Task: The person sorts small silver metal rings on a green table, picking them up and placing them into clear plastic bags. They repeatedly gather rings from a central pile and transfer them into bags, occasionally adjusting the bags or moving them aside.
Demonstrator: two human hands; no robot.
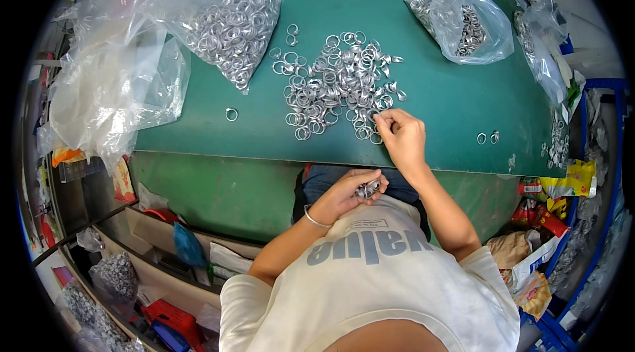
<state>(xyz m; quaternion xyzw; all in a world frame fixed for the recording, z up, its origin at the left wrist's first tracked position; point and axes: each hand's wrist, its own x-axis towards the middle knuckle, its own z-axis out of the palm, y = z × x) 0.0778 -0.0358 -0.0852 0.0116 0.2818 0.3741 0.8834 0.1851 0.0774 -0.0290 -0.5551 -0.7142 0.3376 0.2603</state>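
A heap of silver metal rings (340,81) lies spread on the green tabletop (331,1). At the heap's near right edge is my right hand (402,133), its thumb and forefinger pinched around a single ring (375,116). My left hand (350,192), with a bangle at the wrist, is held below the table's front edge, close to my body. Its fingers curl round several metal rings (368,188). One loose ring (231,114) lies left of the heap, and two small rings (488,137) lie apart at the right.
A clear bag of rings (235,34) leans at the left beside crumpled plastic bags (119,81). Another open bag (473,28) with rings stands at the back right. Drawers (159,246) with bagged parts are at lower left; snack packets (529,220) and a blue rack (605,173) are at the right.
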